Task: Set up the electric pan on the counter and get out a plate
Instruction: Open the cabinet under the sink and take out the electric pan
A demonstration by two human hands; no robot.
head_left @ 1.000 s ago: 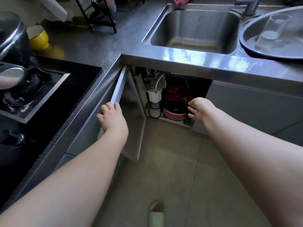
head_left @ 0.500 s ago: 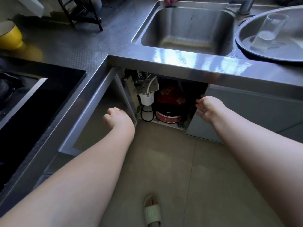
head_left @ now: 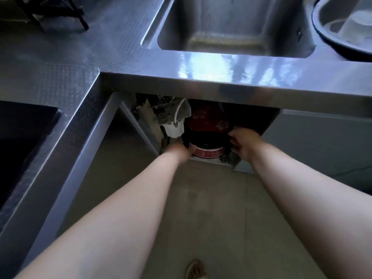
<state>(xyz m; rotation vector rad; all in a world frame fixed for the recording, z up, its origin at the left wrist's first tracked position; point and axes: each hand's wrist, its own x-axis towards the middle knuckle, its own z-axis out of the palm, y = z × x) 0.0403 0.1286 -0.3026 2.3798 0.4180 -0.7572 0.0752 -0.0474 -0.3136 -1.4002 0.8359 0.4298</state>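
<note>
While reaching under the sink (head_left: 231, 27) at frame centre: left hand (head_left: 181, 151) against the near-left edge of the pan (head_left: 208, 152), right hand (head_left: 242, 141) curled at its right side, well apart, one on each flank. Cannot tell whether either has closed on it; blurred and dim. Pan low in the open cabinet (head_left: 259, 119), red band showing, red flowered lid or pot behind. No plate in sight. Risks, as a judgement: snagging the white filter (head_left: 174, 128) and its tube just left of the pan on the way out; knocking the counter (head_left: 201, 77) edge overhead on the lift; dragging an unseen cord. Steel counter across the upper frame, dimpled at upper left, bare there for setting down. Black hob (head_left: 22, 133) at left edge, basin (head_left: 342, 39) with a glass at upper right, tiled floor (head_left: 217, 208) below, slipper (head_left: 196, 269) at bottom centre.
</note>
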